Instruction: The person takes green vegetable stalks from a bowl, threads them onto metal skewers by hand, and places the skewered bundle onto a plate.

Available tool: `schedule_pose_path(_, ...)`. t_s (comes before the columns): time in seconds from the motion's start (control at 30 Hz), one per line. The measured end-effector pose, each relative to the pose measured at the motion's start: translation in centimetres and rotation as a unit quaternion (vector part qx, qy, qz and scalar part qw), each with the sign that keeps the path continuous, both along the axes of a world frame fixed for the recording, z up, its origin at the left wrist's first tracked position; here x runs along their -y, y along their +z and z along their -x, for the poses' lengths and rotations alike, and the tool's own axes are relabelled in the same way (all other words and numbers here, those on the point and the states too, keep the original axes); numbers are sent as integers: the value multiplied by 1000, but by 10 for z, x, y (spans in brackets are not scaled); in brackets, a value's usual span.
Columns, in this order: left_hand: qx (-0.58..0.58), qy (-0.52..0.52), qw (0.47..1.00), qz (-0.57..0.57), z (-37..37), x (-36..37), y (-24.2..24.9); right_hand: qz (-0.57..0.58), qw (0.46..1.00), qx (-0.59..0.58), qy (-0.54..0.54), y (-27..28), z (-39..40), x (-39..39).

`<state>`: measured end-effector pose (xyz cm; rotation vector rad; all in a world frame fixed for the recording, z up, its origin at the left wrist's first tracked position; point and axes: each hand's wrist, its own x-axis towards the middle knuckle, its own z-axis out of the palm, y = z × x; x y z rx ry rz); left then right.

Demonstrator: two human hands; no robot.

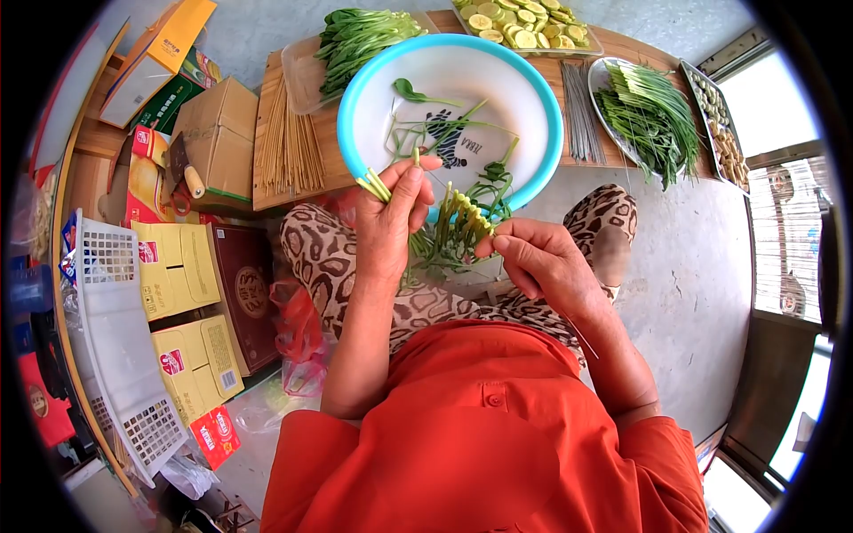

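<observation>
My left hand (397, 211) is closed around a few cut green stems (377, 185), their pale ends sticking up past the thumb and fingers. My right hand (539, 258) pinches a thin metal skewer (579, 335), whose tail shows below the wrist. A row of leafy green stems (464, 213) is threaded side by side along the skewer between both hands, leaves hanging down. Just beyond is a white basin (554, 115) with a blue rim. Loose greens (425, 133) lie in it over a zebra print.
On the wooden table (267, 98) are a tub of greens (369, 40), sliced rounds (524, 25), bamboo sticks (289, 147), metal skewers (582, 115), a plate of chives (653, 120) and a tray of small skewered pieces (724, 133). Boxes (191, 346) and a white basket (115, 329) stand left.
</observation>
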<state>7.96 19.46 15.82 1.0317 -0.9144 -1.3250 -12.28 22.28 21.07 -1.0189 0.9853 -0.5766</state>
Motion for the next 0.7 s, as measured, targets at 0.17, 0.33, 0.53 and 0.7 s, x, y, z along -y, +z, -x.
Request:
schedule_pose_path(0.17,12,-16,1000,-9,-4,1,2,10,1000,-2,-5,-3,0,-1)
schedule_pose_path(0.33,51,-65,997,8,-15,4,5,-6,1000,-7,16,0,7,1)
schedule_pose_path(0.53,75,-102,992,6,-19,3,8,-6,1000,-12,25,0,10,2)
schedule_pose_path(0.7,79,-120,990,5,-24,3,8,-5,999,-19,27,0,10,2)
